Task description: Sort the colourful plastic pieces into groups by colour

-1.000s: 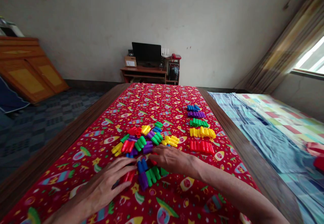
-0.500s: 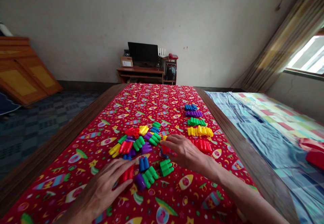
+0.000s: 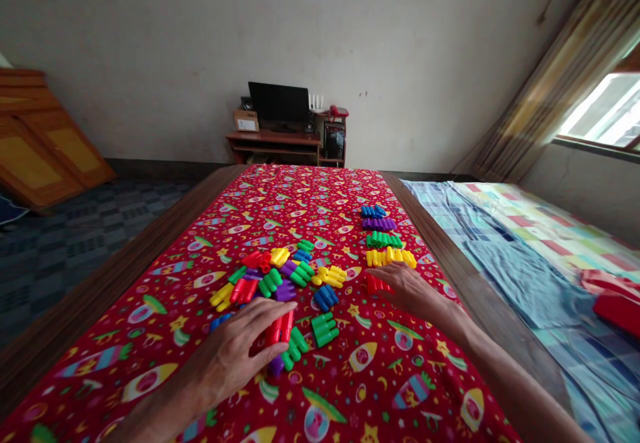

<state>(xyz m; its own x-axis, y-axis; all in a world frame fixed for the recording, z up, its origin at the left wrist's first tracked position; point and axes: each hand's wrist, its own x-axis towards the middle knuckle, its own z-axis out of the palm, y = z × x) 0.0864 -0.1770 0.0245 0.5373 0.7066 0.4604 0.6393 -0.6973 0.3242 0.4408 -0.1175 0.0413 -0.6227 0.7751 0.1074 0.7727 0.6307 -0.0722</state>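
Red plastic toy blocks (image 3: 280, 327), shaped like joined tubes, are between the thumb and fingers of my left hand (image 3: 235, 343). Just under and beside them lie a green block (image 3: 296, 347) and a purple block (image 3: 276, 364), partly covered. My right hand (image 3: 407, 288) is closed over red blocks (image 3: 376, 285) at the near end of the colour rows; its palm hides most of that row. Between my hands rest a yellow block group (image 3: 330, 276), a blue block (image 3: 326, 297) and a green block (image 3: 325, 329).
Beyond my left hand is a mixed pile of blocks (image 3: 270, 283). On the right, yellow (image 3: 391, 257), green (image 3: 383, 240), purple (image 3: 379, 224) and blue (image 3: 373, 211) rows line up. A red patterned cloth (image 3: 360, 389) covers the table; a bed (image 3: 510, 276) stands beside it.
My right hand has moved right with red blocks from the loose pieces to the red row, uncovering yellow and blue blocks. My left hand has shifted right, holding red blocks.
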